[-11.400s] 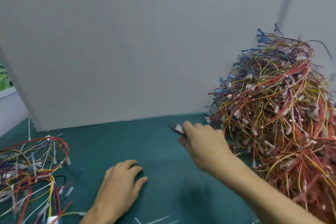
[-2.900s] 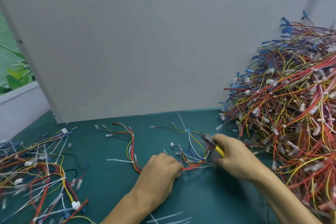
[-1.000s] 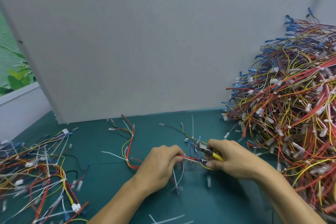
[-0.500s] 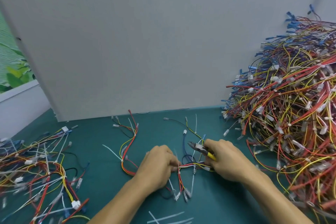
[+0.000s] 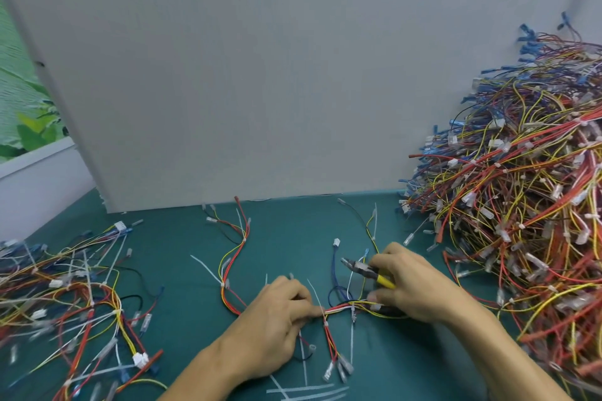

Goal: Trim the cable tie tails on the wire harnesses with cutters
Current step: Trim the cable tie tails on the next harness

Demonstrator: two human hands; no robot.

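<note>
— Gripping the cutters (image 5: 365, 268) in your right hand (image 5: 413, 286), you have the yellow handles wrapped in your curled fingers. The nose pokes out up and to the left, clear of the wires. Whether the blades are parted I can't tell.

— Your left hand (image 5: 277, 316) is curled too, knuckles up. Its fingertips pinch the wire harness (image 5: 342, 305) right where a white tie binds the red and yellow wires.

— That harness lies on the green mat (image 5: 182, 257) between your two hands. One end runs in under your right thumb. Red and yellow wires show again beyond your left hand and run up toward the grey board (image 5: 260, 75).

— From the tie at your left fingertips a cable tie tail (image 5: 313, 291) stands up, thin and white, tilted left. Your cutters are near it but apart from it, above and to the right.

— A second white tail (image 5: 352, 334) points toward you from the bundle, nearer your right hand.

— On your right, the big heap (image 5: 521, 205) of harnesses leans against the board. A smaller heap (image 5: 65, 296) is spread flat on the mat at your left.

— Loose tie pieces (image 5: 306, 391), white, lie on the mat just beside your left forearm.
</note>
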